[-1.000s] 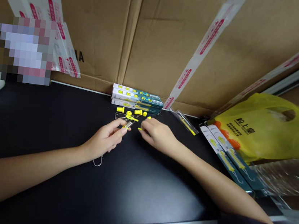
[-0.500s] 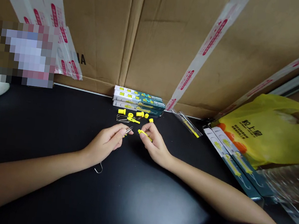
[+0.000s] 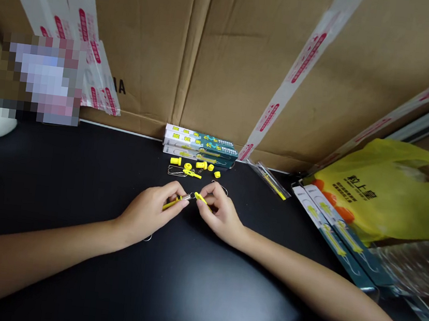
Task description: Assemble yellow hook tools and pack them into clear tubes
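Note:
My left hand (image 3: 154, 208) pinches a metal spring (image 3: 185, 197) between thumb and fingers, with a thin yellow rod (image 3: 170, 204) running back from it into the palm. The spring's wire loop (image 3: 192, 195) points right. Facing it, my right hand (image 3: 221, 216) is closed on a slim yellow plastic piece (image 3: 201, 198), whose end is at the loop; I cannot tell whether they are linked. A curved wire end (image 3: 147, 238) shows beneath my left wrist. Just beyond my right fingers, another bit of wire (image 3: 225, 189) is partly hidden.
Loose yellow fittings (image 3: 201, 164), a yellow pointer-like part (image 3: 191, 174) and a bent wire (image 3: 176, 170) lie before stacked printed boxes (image 3: 200, 146). On the right are a bagged yellow item (image 3: 272, 180), more boxes (image 3: 327, 224) and a yellow plastic bag (image 3: 382, 191). Cardboard (image 3: 143, 42) stands behind.
The spring's loop and the yellow piece have come together between my hands. My right hand has turned slightly, and less of the hook under my left wrist shows.

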`<state>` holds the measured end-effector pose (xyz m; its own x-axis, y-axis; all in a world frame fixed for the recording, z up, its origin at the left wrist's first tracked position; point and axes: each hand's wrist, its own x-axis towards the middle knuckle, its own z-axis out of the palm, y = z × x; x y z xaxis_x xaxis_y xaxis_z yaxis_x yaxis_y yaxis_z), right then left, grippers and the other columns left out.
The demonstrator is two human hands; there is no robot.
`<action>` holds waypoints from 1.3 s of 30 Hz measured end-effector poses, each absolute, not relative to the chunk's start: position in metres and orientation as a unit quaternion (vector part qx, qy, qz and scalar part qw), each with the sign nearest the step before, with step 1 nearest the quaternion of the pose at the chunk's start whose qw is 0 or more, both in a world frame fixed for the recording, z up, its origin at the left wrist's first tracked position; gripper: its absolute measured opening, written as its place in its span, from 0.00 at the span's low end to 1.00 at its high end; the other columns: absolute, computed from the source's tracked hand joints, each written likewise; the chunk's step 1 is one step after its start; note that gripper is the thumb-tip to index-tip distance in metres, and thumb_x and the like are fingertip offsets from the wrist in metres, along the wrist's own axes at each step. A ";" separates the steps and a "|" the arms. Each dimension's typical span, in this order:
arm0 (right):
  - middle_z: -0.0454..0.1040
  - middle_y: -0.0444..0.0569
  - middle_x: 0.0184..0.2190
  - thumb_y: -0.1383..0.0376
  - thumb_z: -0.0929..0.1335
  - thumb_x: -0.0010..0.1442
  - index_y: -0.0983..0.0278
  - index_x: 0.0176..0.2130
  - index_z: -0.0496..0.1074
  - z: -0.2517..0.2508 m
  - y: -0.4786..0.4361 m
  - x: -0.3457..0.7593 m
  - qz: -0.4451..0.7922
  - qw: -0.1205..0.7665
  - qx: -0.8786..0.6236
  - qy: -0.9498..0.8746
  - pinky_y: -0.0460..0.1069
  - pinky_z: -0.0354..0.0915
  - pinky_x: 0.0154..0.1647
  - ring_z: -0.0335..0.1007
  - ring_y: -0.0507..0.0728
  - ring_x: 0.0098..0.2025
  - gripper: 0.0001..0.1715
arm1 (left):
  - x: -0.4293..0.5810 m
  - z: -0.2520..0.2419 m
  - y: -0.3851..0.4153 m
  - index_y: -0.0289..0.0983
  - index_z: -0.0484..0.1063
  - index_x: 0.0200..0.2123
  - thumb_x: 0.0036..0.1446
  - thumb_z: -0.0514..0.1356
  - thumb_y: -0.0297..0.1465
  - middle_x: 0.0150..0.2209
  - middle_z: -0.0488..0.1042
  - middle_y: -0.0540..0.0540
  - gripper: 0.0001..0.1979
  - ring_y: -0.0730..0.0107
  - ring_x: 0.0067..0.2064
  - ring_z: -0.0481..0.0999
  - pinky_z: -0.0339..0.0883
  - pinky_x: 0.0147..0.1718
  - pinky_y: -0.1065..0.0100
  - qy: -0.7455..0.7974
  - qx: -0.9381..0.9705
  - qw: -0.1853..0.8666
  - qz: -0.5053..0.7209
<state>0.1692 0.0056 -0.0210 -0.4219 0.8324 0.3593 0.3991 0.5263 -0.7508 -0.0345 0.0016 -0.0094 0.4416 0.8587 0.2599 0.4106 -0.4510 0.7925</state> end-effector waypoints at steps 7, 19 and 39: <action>0.59 0.33 0.17 0.66 0.62 0.62 0.59 0.37 0.55 -0.024 0.004 0.169 0.238 0.354 -0.396 -0.813 0.43 0.52 0.22 0.51 0.47 0.18 0.07 | -0.035 -0.009 0.001 0.37 0.69 0.36 0.62 0.54 0.35 0.30 0.72 0.51 0.08 0.73 0.30 0.70 0.61 0.30 0.72 0.405 0.779 0.331 0.345; 0.60 0.34 0.17 0.66 0.62 0.61 0.59 0.36 0.56 -0.025 0.004 0.167 0.178 0.341 -0.410 -0.827 0.43 0.52 0.20 0.54 0.48 0.17 0.05 | -0.034 -0.009 0.002 0.37 0.67 0.33 0.61 0.54 0.35 0.26 0.66 0.54 0.08 0.75 0.27 0.66 0.56 0.28 0.73 0.407 0.781 0.321 0.350; 0.74 0.44 0.25 0.62 0.60 0.66 0.62 0.41 0.61 -0.028 0.004 0.168 -0.039 0.265 -0.399 -0.877 0.44 0.53 0.21 0.68 0.51 0.20 0.06 | -0.035 -0.009 0.002 0.37 0.66 0.33 0.62 0.54 0.35 0.26 0.67 0.54 0.08 0.75 0.27 0.65 0.57 0.28 0.73 0.400 0.781 0.324 0.353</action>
